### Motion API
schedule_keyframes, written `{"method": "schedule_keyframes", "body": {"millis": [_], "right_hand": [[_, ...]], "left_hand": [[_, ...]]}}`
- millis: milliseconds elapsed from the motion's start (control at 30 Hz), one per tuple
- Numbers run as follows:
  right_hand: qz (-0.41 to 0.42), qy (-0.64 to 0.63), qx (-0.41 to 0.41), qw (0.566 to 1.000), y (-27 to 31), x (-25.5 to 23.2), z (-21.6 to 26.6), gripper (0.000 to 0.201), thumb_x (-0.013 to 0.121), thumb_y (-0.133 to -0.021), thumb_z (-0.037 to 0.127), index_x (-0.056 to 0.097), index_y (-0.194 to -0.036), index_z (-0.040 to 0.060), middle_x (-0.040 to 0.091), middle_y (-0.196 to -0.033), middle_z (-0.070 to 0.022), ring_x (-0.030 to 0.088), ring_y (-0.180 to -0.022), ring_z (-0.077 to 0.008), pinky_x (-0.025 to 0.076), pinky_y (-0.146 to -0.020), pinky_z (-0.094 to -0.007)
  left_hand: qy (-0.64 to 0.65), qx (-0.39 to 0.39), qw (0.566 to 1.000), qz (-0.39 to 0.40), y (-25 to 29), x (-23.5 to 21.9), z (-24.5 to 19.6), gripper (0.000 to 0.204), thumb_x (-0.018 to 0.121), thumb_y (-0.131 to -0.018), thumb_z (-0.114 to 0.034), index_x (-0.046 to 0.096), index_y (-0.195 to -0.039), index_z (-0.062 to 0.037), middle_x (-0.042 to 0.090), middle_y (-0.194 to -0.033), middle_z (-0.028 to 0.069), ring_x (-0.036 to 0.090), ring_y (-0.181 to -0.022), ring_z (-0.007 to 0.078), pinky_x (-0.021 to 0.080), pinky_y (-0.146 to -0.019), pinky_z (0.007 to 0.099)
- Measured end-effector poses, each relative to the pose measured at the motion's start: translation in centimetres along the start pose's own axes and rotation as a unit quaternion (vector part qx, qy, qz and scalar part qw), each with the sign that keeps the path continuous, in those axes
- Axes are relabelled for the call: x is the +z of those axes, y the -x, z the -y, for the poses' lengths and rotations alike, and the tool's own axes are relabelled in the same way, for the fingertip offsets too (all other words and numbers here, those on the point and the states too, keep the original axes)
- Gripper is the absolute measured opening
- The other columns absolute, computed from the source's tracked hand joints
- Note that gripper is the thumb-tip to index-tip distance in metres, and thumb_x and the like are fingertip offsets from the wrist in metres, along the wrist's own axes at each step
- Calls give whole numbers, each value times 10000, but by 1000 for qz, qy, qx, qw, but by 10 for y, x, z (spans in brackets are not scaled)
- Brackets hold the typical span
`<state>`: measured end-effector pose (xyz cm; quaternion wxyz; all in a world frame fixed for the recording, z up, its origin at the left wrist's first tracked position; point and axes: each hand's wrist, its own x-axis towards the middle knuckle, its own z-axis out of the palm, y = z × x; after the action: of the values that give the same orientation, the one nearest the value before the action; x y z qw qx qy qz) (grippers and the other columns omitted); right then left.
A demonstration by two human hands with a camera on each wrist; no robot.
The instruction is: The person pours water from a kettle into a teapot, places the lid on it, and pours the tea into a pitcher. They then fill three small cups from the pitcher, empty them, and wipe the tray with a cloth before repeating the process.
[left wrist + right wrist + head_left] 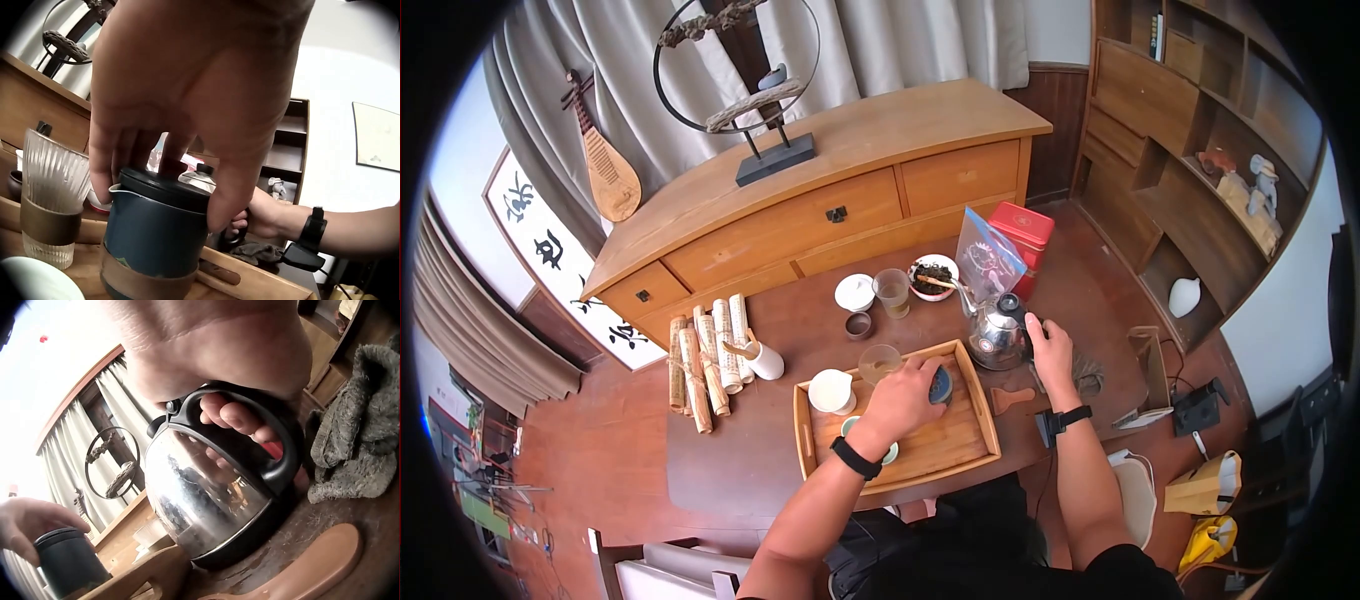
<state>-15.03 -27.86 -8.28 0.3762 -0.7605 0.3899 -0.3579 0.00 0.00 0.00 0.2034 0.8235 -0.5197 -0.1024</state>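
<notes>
My left hand (900, 398) reaches over the wooden tray (948, 462) and grips a dark blue lidded tea cup (156, 234) from above. Its thumb and fingers lie round the black lid (164, 187) and upper rim. The cup has a small pouring lip and a brown band. Just right of the tray, my right hand (1052, 352) holds the black handle (284, 440) of a shiny steel kettle (200, 487), fingers wrapped through it. The kettle's base is at the table top, its spout pointing left and away. A ribbed glass (53, 194) with a brown band stands beside the blue cup.
On the tray are a white pitcher (831, 391) and small pale cups. Behind it stand a white lidded bowl (855, 293), another glass (891, 292), a bowl of tea leaves (933, 272) and a red tin (1022, 240). Scrolls (705, 365) lie left; a grey cloth (356, 431) lies right.
</notes>
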Motion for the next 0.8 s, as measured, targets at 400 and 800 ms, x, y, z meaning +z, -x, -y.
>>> {"method": "schedule_keyframes", "body": {"millis": [400, 800], "right_hand": [[3, 4, -2, 1000, 0, -2, 2, 740, 715, -1073, 617, 624, -855, -85, 605, -802, -323, 609, -749, -463, 498, -751, -529], [1, 5, 3, 1000, 0, -2, 5, 729, 718, -1074, 609, 643, -878, -89, 630, -810, -334, 620, -759, -482, 508, -757, -529]], "left_hand": [[31, -2, 999, -8, 4, 0, -3, 783, 940, -850, -249, 609, -1544, -100, 685, -1470, 189, 725, -1258, 438, 623, -1061, 511], [-71, 24, 985, -155, 6, -5, 1, 238, 947, -815, -210, 825, -985, -97, 763, -1028, 70, 732, -996, 307, 628, -854, 462]]}}
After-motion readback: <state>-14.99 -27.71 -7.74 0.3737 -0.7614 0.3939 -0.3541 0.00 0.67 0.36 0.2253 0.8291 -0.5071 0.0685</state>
